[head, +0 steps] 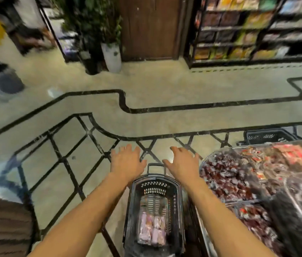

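Black slotted basket [154, 186]: long axis runs away from the person, handle [155, 166] at far end, purple packets [152, 230] at near end. Left hand [126, 161] and right hand [182, 164] are spread above it, holding nothing.

Head-worn wide view, forward-down, near the basket [153, 184].

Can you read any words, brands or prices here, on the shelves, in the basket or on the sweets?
No text can be read.
Shelf packs: print blurred, unreadable.
Pink packs in the basket: too blurred to read.
Red wrappers on the counter: too small and blurred.
No legible sign or number shows.
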`<state>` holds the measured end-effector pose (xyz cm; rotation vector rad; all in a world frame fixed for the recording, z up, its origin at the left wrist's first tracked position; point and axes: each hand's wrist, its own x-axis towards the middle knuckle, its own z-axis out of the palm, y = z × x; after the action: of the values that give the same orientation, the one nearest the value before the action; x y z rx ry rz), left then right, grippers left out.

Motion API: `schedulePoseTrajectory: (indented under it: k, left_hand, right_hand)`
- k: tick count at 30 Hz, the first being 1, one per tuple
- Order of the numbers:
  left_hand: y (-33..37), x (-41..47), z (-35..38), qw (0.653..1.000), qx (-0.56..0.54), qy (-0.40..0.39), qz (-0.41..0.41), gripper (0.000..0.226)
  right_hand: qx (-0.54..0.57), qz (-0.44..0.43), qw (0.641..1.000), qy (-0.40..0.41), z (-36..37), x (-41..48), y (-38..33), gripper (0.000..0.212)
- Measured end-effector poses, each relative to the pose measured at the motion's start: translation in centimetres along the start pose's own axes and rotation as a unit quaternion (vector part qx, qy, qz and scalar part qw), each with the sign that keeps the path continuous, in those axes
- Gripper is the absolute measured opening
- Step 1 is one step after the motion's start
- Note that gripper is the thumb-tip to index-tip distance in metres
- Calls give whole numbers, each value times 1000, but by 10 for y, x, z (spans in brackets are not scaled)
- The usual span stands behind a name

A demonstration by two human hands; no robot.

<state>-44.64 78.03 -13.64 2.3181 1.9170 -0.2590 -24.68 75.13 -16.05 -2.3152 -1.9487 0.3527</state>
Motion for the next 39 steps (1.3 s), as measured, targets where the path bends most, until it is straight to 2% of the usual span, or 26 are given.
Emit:
schedulePoseTrajectory:
  k: [5, 9, 15, 21, 28, 35, 39]
  left_hand:
    - [30, -10, -94, 997, 23, 56, 51, 60]
    - [64, -11, -154, 986, 41, 93, 135, 62]
    - [131, -29, -206, 951, 81, 127, 269, 62]
    - [199, -81, -202, 890, 86, 153, 420, 56]
    - [269, -191, -173, 809, 92, 136, 564, 59]
    - [337, -332, -167, 730, 64, 153, 663, 56]
    - [368, -416, -158, 704, 64, 145, 693, 55]
  right_hand:
    - [-24, 16, 998, 53, -92, -20, 6, 61]
    - [-49, 45, 992, 105, -155, -42, 23, 61]
    - [-69, 165, 971, 160, -204, -104, 55, 59]
    - [-39, 332, 924, 188, -217, -214, 87, 59]
    - [-16, 490, 849, 199, -207, -373, 114, 62]
    - [-10, 581, 780, 233, -202, -523, 130, 60]
    - [6, 619, 750, 234, -201, -607, 139, 61]
